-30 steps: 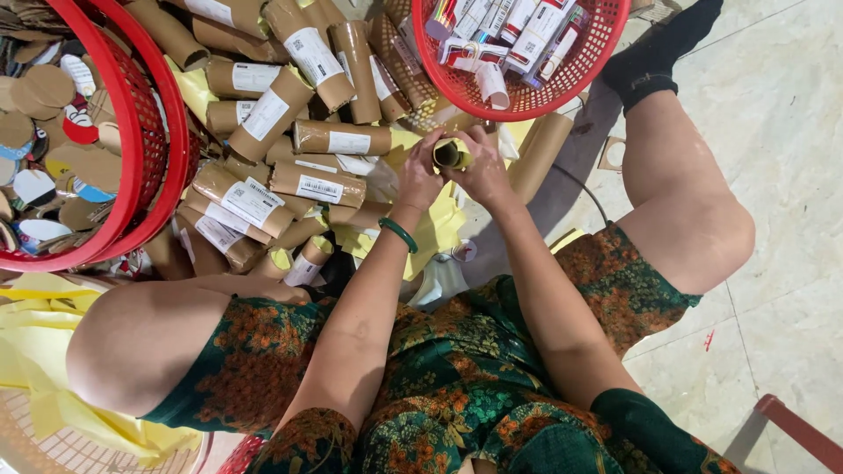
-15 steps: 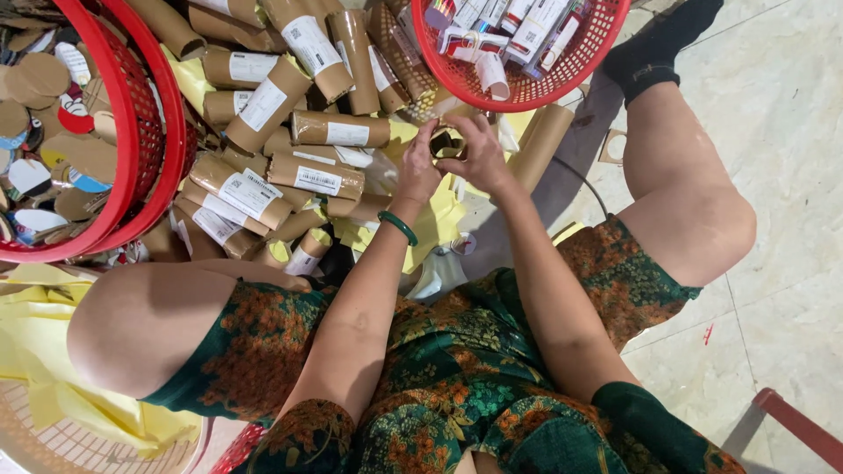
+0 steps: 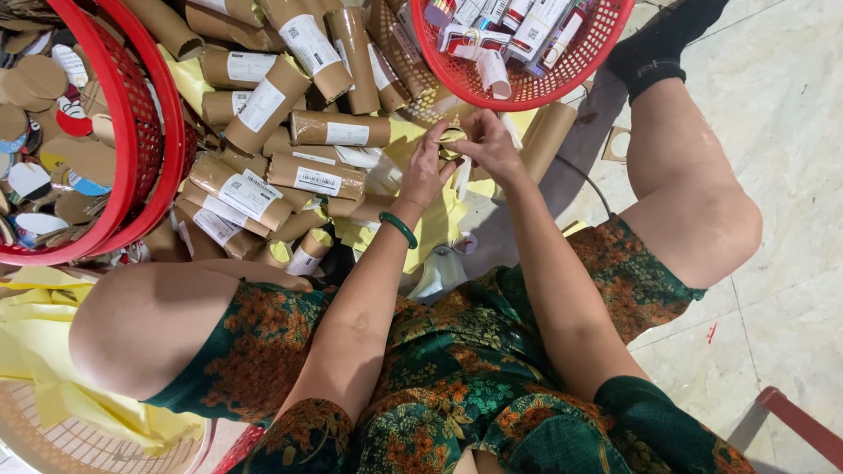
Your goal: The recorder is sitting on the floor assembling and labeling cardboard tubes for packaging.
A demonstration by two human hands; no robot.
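Note:
My left hand (image 3: 425, 169) and my right hand (image 3: 488, 145) meet in front of me and both grip a short brown cardboard tube (image 3: 451, 138), its open end between my fingertips. A green bangle (image 3: 399, 228) rings my left wrist. Just left of my hands lies a pile of brown cardboard tubes (image 3: 290, 132) with white labels, resting on yellow sheets (image 3: 435, 224). A red mesh basket (image 3: 527, 48) of small red-and-white boxes stands just beyond my hands.
A large red basket (image 3: 132, 132) at left holds round cardboard discs and caps. My bare knees spread to both sides; a black sock (image 3: 659, 44) shows top right. A pale woven basket (image 3: 79, 430) sits bottom left. Tiled floor lies at right.
Both hands stay together on the tube and have shifted slightly; the fingers have turned it a little. The camera view has drifted.

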